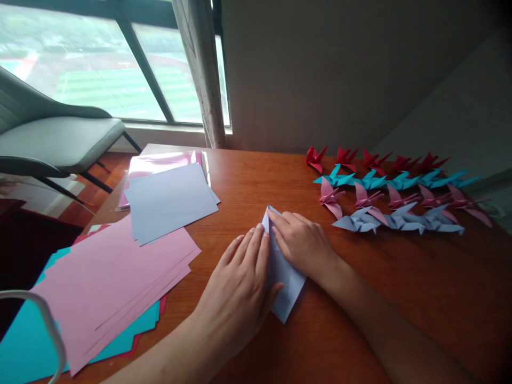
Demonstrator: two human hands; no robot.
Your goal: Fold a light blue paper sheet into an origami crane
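A pale grey-blue sheet of origami paper (288, 288), folded into a narrow kite shape, lies on the table with its point away from me. My left hand (242, 282) rests flat along its left side, fingers stretched out and the thumb across the lower part. From the right, my right hand (302, 240) presses on the upper part, its fingertips close to the pointed end. Both hands are open and cover much of the paper, hiding part of its folds.
Rows of folded paper cranes in red (344, 157), turquoise (372, 180), pink (364, 197) and grey-blue (402, 220) stand at the right. Grey-blue sheets (172, 197), pink sheets (120, 282) and turquoise sheets (28, 341) lie left. A white curved tube (54, 330) crosses the lower left.
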